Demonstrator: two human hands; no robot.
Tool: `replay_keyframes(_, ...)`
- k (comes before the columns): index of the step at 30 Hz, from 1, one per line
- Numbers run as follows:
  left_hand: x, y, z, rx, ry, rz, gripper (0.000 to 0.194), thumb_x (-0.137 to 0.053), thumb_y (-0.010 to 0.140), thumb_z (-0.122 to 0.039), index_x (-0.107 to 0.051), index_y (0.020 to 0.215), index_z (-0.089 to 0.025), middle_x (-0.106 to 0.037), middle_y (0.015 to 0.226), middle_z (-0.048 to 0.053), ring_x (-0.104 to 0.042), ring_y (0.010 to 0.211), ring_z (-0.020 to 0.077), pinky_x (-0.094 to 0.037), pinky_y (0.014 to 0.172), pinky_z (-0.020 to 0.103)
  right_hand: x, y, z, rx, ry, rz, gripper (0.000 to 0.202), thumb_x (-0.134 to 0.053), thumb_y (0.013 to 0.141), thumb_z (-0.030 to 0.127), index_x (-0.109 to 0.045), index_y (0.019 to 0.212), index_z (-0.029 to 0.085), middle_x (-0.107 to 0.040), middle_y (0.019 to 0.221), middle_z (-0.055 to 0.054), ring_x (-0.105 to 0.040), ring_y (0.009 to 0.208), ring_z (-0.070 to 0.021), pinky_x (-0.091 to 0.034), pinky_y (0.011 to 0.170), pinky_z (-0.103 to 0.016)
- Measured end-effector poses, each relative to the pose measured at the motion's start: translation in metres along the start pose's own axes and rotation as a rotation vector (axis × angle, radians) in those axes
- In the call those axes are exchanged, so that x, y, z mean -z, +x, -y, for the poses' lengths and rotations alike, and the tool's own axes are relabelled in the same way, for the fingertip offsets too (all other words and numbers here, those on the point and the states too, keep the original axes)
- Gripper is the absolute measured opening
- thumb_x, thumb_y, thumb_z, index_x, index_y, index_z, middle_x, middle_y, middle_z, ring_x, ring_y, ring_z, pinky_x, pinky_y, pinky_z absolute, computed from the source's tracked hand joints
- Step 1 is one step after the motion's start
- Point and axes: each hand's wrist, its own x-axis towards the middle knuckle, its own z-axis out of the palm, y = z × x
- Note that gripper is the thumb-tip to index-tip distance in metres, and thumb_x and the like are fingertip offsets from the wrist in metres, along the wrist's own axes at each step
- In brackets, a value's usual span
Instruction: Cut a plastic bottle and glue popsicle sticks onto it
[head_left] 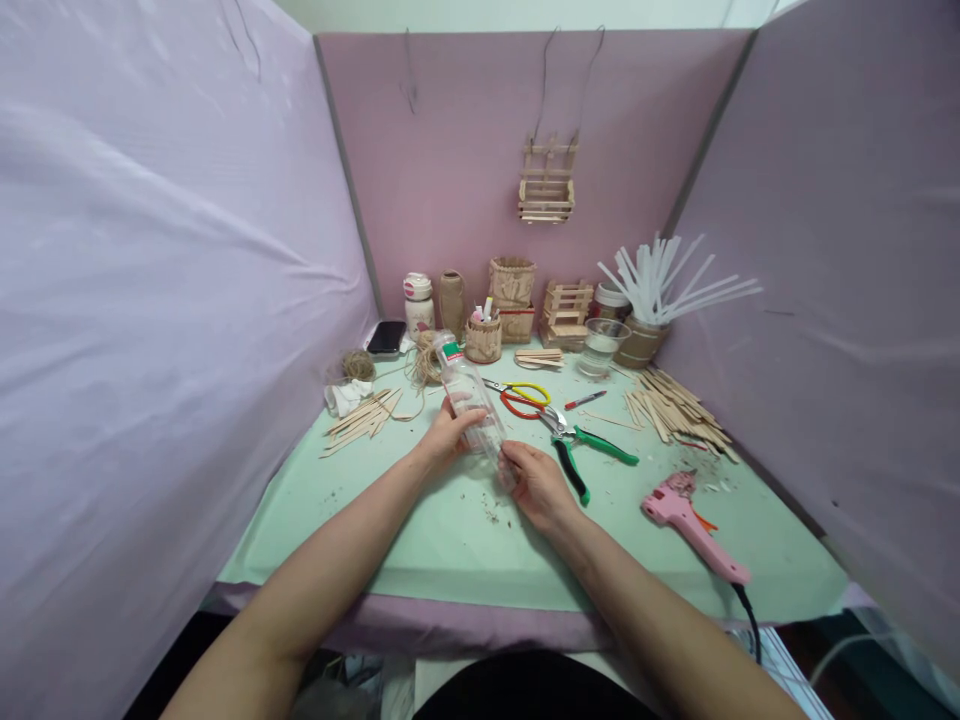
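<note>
A clear plastic bottle [469, 395] with a green and red label near its far end slants above the middle of the table. My left hand [450, 432] is wrapped round its side, thumb lying across the top. At the near end, my right hand [536, 482] pinches the bottle's edge between thumb and fingers. Just right of the bottle lie scissors with one red and one yellow handle [525, 400]. Green-handled pruning shears [589, 445] rest on the cloth beyond my right hand.
A pink glue gun [694, 525] with a cord lies at right. Wooden sticks [679, 410] are piled behind it, with more sticks [364, 420] at left. A water cup [602, 345], white glue sticks [660, 280] in a pot, twine [427, 360] and a phone [387, 338] stand or lie along the back.
</note>
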Motion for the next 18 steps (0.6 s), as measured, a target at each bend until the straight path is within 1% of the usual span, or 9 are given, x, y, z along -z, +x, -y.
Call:
replay_keyframes(6,-0.0023,-0.0019,-0.0009,-0.006,-0.001,0.002,0.058,-0.083,0.064,-0.030,-0.050,0.112,-0.024,-0.064,0.103,0.004,-0.066,0.091,0.0198,-0.058,0.077,0.038,-0.0023,-0.0026,0.0022,-0.005,0.029,-0.014,0.025,-0.080,0.061,0.036,-0.064,0.068,0.019,-0.058,0.069,0.001,-0.050,0.066,-0.0115,-0.041,0.056,-0.023)
replay_keyframes(12,-0.0053,-0.0037,-0.0014,-0.012,-0.003,-0.015,0.059,-0.082,0.064,-0.029,-0.049,0.113,-0.024,-0.065,0.106,0.006,-0.067,0.090,0.0206,-0.058,0.075,0.037,-0.0033,-0.0015,0.0015,-0.009,0.050,-0.056,0.026,-0.081,0.057,0.036,-0.064,0.066,0.019,-0.057,0.065,0.002,-0.049,0.062,-0.0107,-0.041,0.056,-0.023)
replay_keyframes(18,-0.0065,-0.0036,-0.0010,-0.017,-0.006,-0.019,0.057,-0.082,0.063,-0.027,-0.051,0.110,-0.023,-0.066,0.103,0.005,-0.067,0.089,0.0207,-0.058,0.076,0.037,-0.0026,-0.0003,0.0001,-0.002,0.060,-0.046,0.022,-0.080,0.058,0.034,-0.065,0.063,0.019,-0.054,0.060,0.003,-0.046,0.059,-0.0099,-0.038,0.055,-0.023)
